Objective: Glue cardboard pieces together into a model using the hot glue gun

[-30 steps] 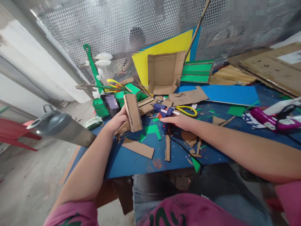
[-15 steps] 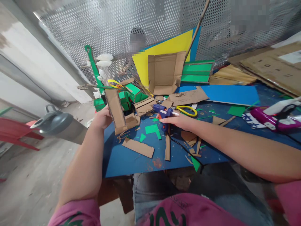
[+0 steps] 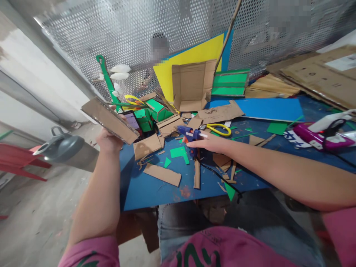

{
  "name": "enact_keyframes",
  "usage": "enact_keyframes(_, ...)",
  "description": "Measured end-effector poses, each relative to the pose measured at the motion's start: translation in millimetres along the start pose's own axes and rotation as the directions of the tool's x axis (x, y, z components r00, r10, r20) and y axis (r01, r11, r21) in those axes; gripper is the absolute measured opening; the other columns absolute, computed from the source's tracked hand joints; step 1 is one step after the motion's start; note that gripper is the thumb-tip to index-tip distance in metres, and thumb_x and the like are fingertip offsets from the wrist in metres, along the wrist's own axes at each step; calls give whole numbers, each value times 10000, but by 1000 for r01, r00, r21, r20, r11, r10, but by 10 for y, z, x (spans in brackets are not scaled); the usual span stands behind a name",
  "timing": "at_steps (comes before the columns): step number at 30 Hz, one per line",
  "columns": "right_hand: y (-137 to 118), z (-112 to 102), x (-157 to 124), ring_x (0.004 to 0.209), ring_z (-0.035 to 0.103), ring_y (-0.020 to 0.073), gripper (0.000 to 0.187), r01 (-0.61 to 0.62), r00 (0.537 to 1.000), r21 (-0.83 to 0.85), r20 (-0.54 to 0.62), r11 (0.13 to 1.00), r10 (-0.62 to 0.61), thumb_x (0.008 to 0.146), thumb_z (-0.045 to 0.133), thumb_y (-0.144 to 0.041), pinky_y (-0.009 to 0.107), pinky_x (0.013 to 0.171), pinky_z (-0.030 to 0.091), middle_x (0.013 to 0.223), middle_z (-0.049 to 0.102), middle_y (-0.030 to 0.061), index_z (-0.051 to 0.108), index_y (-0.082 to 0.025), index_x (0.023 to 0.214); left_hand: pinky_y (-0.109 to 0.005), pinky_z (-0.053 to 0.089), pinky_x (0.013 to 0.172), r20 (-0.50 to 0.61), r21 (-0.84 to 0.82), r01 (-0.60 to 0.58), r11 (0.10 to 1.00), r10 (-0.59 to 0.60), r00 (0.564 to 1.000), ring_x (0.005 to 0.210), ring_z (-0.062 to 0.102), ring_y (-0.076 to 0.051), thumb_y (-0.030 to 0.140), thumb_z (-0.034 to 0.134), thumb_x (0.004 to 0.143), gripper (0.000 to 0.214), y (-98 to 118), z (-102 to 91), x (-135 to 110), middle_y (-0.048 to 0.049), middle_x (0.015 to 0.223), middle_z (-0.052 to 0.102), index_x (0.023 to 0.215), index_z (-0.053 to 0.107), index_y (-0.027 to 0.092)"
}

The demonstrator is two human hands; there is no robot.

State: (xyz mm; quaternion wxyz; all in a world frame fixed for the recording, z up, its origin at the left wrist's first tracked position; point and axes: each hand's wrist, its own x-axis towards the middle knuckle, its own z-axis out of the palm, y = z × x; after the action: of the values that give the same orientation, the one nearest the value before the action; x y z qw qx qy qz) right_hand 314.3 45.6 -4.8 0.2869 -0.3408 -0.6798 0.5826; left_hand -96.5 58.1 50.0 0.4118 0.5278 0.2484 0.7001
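Note:
My left hand [image 3: 109,139] is closed around a long, shallow cardboard piece with raised edges [image 3: 109,120], held tilted off the table's left end. Just right of it, a phone [image 3: 131,120] with a lit screen leans by green cardboard boxes [image 3: 157,108]. My right hand [image 3: 198,141] grips a blue hot glue gun [image 3: 191,134], its nozzle pointing left over cardboard scraps. A clear glue stick sticks out of its back, and a black cord [image 3: 214,171] trails toward the table's front edge. Beside that hand lie yellow-handled scissors [image 3: 219,129].
Cardboard and green offcuts [image 3: 179,152] litter the blue table [image 3: 155,196]. An open cardboard box [image 3: 191,83] stands at the back before a yellow board [image 3: 164,78]. On the right are a magenta device [image 3: 314,135] and a large carton [image 3: 322,76]. A grey bottle [image 3: 69,144] stands left.
My left hand has lifted the cardboard piece up and left and turned it to a slant, uncovering the phone. My right hand keeps the glue gun nearly in place.

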Motion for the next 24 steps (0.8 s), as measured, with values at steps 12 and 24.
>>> enact_keyframes(12, -128, 20, -81, 982, 753, 255, 373, -36, 999, 6, -21, 999, 36, 830, 903, -437, 408, 904, 654, 1038, 817, 50, 804, -243, 1133, -419, 553, 936, 16, 123, 58, 991, -60, 998, 1000, 681, -244, 278, 690, 648, 677, -38, 51, -29, -36, 1001, 768, 1323, 682, 219)
enact_keyframes(24, -134, 23, -78, 1002, 741, 255, 399, -47, 999, 32, -14, 998, 47, 821, 912, -425, 428, 938, 635, 1102, 810, 66, 809, -216, 1146, -438, 586, 922, 41, 36, 91, 995, -92, 995, 903, 689, -226, 185, 639, 613, 779, -109, 55, -36, -35, 1032, 778, 1391, 645, 234)
